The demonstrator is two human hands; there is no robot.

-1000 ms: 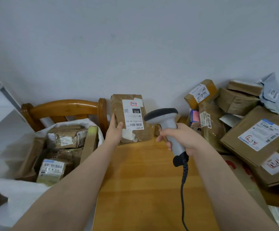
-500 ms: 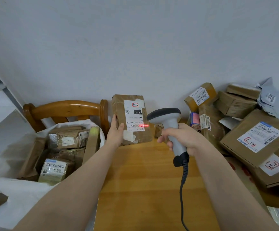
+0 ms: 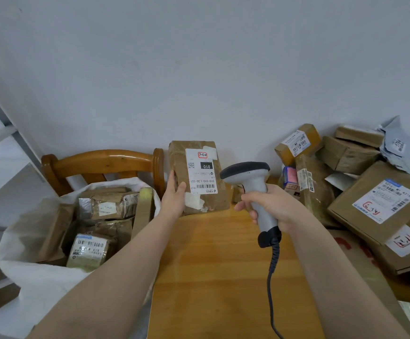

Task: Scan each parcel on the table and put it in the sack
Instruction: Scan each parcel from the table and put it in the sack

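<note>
My left hand [image 3: 174,196] grips the left edge of a brown taped parcel [image 3: 220,189], held upright at the far edge of the wooden table [image 3: 213,277], its white label facing me. My right hand [image 3: 272,207] is closed around the handle of a grey barcode scanner [image 3: 248,173], whose dark head points at the label from the right, a short gap away. No red beam shows on the label. A white sack [image 3: 40,277] stands open to the left of the table, with several wrapped parcels inside.
A pile of brown boxes and grey mailers [image 3: 360,182] fills the table's right side up to the wall. A wooden chair back [image 3: 101,161] rises behind the sack. White shelving [image 3: 0,143] stands at far left. The scanner's cable [image 3: 271,289] hangs down over the table.
Half a second ago a red scan line lit the label's barcode; it is gone now. Both hands and the parcel have stayed almost in place.
</note>
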